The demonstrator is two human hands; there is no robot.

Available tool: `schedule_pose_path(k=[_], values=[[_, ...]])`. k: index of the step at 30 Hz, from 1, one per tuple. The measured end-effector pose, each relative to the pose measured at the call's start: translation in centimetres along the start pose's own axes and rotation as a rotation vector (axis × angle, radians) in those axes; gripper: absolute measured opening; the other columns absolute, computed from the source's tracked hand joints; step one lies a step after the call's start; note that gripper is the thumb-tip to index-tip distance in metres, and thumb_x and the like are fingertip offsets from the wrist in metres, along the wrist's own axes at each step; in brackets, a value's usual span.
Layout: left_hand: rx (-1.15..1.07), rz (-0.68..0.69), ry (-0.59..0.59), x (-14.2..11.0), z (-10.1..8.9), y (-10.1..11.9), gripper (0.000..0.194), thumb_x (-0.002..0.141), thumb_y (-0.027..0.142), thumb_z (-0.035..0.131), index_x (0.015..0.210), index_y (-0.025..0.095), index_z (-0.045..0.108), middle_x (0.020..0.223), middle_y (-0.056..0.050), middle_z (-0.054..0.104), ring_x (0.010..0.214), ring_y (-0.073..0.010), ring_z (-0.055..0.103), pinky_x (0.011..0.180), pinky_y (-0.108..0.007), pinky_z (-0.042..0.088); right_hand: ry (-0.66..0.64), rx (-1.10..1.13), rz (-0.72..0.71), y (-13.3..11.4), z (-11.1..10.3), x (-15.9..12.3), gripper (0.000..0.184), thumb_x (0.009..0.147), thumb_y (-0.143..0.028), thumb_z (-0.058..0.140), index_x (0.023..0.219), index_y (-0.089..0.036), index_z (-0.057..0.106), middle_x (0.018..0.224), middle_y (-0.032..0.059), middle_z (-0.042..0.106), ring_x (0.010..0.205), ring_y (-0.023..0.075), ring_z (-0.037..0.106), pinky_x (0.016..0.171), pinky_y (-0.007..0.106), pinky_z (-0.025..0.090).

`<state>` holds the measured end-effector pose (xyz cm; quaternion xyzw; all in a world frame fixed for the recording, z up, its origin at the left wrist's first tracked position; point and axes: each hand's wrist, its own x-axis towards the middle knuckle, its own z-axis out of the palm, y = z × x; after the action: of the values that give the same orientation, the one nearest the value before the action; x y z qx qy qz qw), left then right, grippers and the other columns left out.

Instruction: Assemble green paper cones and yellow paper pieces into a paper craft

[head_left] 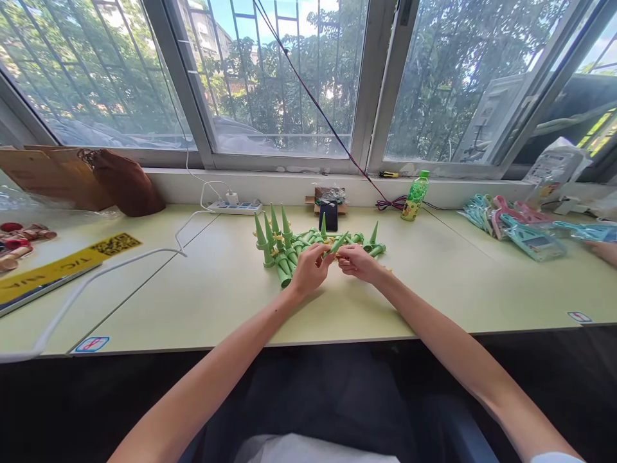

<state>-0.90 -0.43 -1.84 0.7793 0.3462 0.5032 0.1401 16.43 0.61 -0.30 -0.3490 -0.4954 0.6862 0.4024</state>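
Note:
My left hand (311,269) is closed around a green cone (339,242), its tip pointing up and to the right. Close beside it, my right hand (357,262) pinches a small yellow piece (337,256) against or near the cone; whether they touch I cannot tell. Just beyond my hands lies a pile of green cones (303,240). Several upright cones (286,230) stand at its left side, some with small yellow pieces about them. Another upright cone (374,233) stands to the right, with a lying cone (378,250) near it.
Behind the pile are a black phone (328,217) and a small cardboard box (343,208). A green-capped bottle (415,197) stands near the window. Pastel plastic items (523,222) and another person's hand (603,251) are at right. A white cable (108,267) crosses the left table.

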Motion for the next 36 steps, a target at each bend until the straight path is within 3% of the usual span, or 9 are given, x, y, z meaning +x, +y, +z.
schedule_pose_path(k=[5,9,15,19,23,26,29,33,36], values=[[-0.015,-0.073,0.008,0.1,0.0,0.7,0.02,0.093,0.033,0.056,0.083,0.018,0.064,0.07,0.0,0.058,0.05,-0.0086,0.043,0.049,-0.023,0.034,0.001,0.003,-0.028,-0.1,0.3,0.0,0.04,0.072,-0.03,0.074,0.061,-0.021,0.037,0.046,-0.0095,0.036,0.038,0.0013,0.019,0.035,0.015,0.014],[-0.124,-0.229,-0.01,0.2,-0.2,1.4,0.03,0.092,0.041,0.058,0.072,0.019,0.058,0.057,0.003,0.053,0.042,-0.0087,0.044,0.044,-0.024,0.031,0.071,-0.054,-0.121,0.3,0.8,0.1,0.039,0.073,-0.041,0.076,0.066,-0.021,0.043,0.047,-0.0094,0.036,0.038,0.0028,0.021,0.036,0.018,0.014],[-0.45,-0.475,-0.087,0.4,-0.6,2.0,0.038,0.092,0.04,0.058,0.062,0.019,0.052,0.036,0.007,0.04,0.03,-0.0064,0.036,0.053,-0.025,0.045,0.18,-0.295,-0.364,1.0,1.3,0.3,0.038,0.08,-0.053,0.069,0.072,-0.021,0.052,0.048,-0.0073,0.038,0.041,0.0072,0.027,0.039,0.024,0.021],[-0.676,-0.745,-0.133,0.8,-0.7,1.9,0.033,0.09,0.036,0.061,0.066,0.016,0.054,0.045,-0.001,0.055,0.032,-0.0054,0.037,0.039,-0.02,0.029,0.238,-0.583,-0.571,0.9,1.0,0.2,0.035,0.087,-0.051,0.062,0.071,-0.02,0.055,0.055,-0.0036,0.043,0.049,0.0106,0.035,0.046,0.026,0.028],[-0.822,-0.933,-0.16,1.1,-0.7,1.6,0.026,0.089,0.032,0.063,0.072,0.015,0.053,0.056,-0.005,0.061,0.033,-0.0034,0.035,0.035,-0.017,0.019,0.232,-0.741,-0.652,0.7,0.9,-0.1,0.03,0.091,-0.044,0.056,0.072,-0.02,0.055,0.059,-0.0026,0.043,0.056,0.0119,0.035,0.052,0.027,0.03],[-0.833,-0.9,-0.146,1.1,-0.5,1.4,0.024,0.089,0.032,0.062,0.074,0.015,0.053,0.056,-0.005,0.061,0.034,-0.0046,0.038,0.035,-0.018,0.021,0.249,-0.757,-0.658,0.6,1.0,-0.1,0.031,0.091,-0.044,0.055,0.071,-0.02,0.053,0.059,-0.0025,0.043,0.057,0.0121,0.035,0.053,0.026,0.03],[-0.776,-0.784,-0.134,0.7,-0.4,1.3,0.027,0.091,0.036,0.06,0.075,0.015,0.055,0.055,-0.003,0.059,0.035,-0.0063,0.04,0.037,-0.02,0.026,0.274,-0.72,-0.635,0.7,1.1,0.1,0.033,0.09,-0.046,0.056,0.07,-0.021,0.052,0.058,-0.0024,0.044,0.056,0.0122,0.036,0.052,0.026,0.03],[-0.518,-0.529,-0.138,0.3,-0.3,1.5,0.032,0.094,0.041,0.055,0.073,0.017,0.054,0.051,0.002,0.051,0.037,-0.0076,0.043,0.043,-0.022,0.033,0.263,-0.582,-0.535,0.7,1.1,0.4,0.036,0.088,-0.049,0.059,0.067,-0.021,0.05,0.052,-0.0037,0.041,0.048,0.0104,0.033,0.046,0.026,0.026],[-0.264,-0.313,-0.083,0.1,-0.2,1.3,0.028,0.095,0.038,0.054,0.076,0.018,0.054,0.069,0.0,0.058,0.045,-0.0079,0.047,0.046,-0.023,0.034,0.208,-0.363,-0.365,0.5,1.1,0.3,0.035,0.084,-0.048,0.064,0.067,-0.022,0.048,0.048,-0.0066,0.035,0.042,0.0077,0.025,0.04,0.025,0.019]])
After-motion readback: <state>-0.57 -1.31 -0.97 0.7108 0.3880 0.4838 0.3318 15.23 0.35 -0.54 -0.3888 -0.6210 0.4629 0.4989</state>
